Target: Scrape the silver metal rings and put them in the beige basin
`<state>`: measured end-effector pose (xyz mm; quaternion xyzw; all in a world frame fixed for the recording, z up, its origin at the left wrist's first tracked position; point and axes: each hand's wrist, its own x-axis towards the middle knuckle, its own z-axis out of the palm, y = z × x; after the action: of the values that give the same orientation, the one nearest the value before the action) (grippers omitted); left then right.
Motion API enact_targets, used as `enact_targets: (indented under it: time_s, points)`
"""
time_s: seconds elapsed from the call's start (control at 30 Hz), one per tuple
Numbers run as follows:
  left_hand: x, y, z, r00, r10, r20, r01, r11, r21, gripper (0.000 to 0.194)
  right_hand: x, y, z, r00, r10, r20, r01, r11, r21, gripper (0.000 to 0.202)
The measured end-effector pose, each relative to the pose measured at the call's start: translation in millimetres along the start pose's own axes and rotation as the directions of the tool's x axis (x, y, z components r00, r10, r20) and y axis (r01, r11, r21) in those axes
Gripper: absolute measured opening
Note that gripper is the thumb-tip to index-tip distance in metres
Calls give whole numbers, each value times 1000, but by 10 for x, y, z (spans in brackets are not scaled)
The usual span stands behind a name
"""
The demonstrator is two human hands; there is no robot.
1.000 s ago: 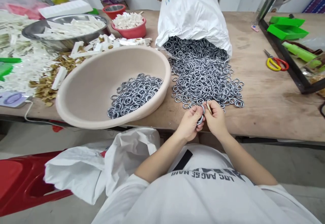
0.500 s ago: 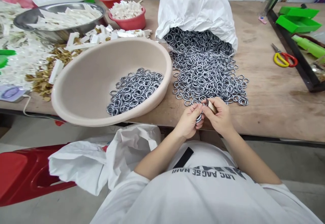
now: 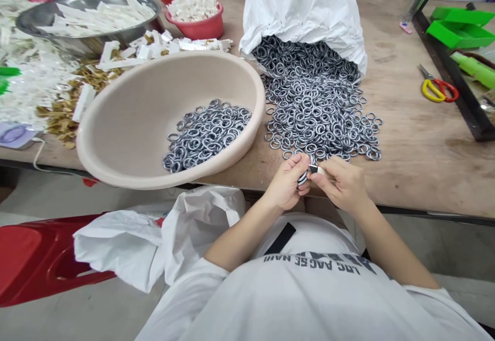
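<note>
My left hand (image 3: 286,185) is closed on several grey rings (image 3: 302,178) that show between its thumb and fingers. My right hand (image 3: 345,182) pinches a small flat blade-like piece (image 3: 313,168), dark at one end and pale at the other. That dark end meets the rings at the left fingertips; whether it cuts or only touches I cannot tell. Just beyond both hands, a heap of grey rings (image 3: 317,109) spills from a white sack (image 3: 303,11) onto the wooden table (image 3: 417,176). To the left, a large beige basin (image 3: 127,124) holds more such rings.
Scissors (image 3: 439,88) with yellow and red handles lie at the right, near green trays (image 3: 460,34). White strips fill a steel bowl (image 3: 69,42) and a red bowl (image 3: 203,29) at the back left. A red stool (image 3: 31,258) with a white bag (image 3: 127,248) stands below the table.
My right hand has shifted slightly right, and the blade-like piece has turned from steep to nearly level. My left hand stays on the rings. The whole view has shifted slightly.
</note>
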<state>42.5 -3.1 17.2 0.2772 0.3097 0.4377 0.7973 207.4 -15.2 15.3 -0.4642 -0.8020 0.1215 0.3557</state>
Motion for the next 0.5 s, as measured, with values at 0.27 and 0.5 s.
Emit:
enact_targets:
  time_s: [0.27, 0.5]
  points:
    - [-9, 18, -71, 999, -7, 38, 6, 999, 39, 39, 3, -50, -10, 999, -40, 20, 39, 999, 29, 30]
    - [-201, -41, -50, 980, -122, 157, 103, 986, 129, 36, 60, 185, -91, 987, 157, -45, -156, 987, 31, 33]
